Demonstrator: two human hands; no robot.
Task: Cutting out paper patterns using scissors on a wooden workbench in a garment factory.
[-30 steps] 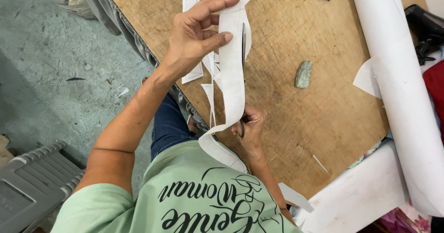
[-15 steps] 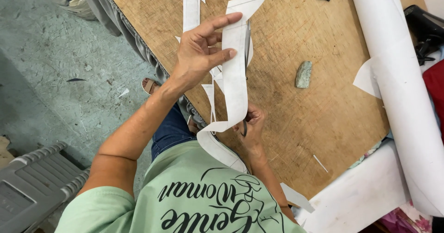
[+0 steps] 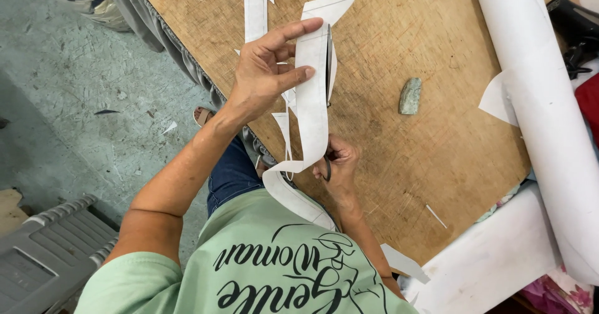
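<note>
**Paper strip lifted higher between two hands**

Since the earlier frames, the left hand (image 3: 265, 77) has carried the white paper strip (image 3: 312, 102) further up and away from the body, so the strip's pointed upper end now stands above the fingertips and the loop near the chest hangs longer.

Head view: the left hand pinches the strip between thumb and forefinger, the other fingers spread behind it. From there the strip runs down over the edge of the wooden table (image 3: 437, 158), bends near the green shirt (image 3: 249, 270) and trails off to the lower right. The right hand (image 3: 340, 164) is closed around the dark handles of a pair of scissors (image 3: 328, 71), whose thin blades run up along the strip's right edge. On the table lie a small grey-green stone (image 3: 410, 96), well apart from the hands, a second paper strip (image 3: 254, 5) at the top, and a large white paper roll (image 3: 536, 102) along the right side. Below the table edge is a grey concrete floor (image 3: 75, 102) and a grey plastic crate (image 3: 50, 258).
</note>
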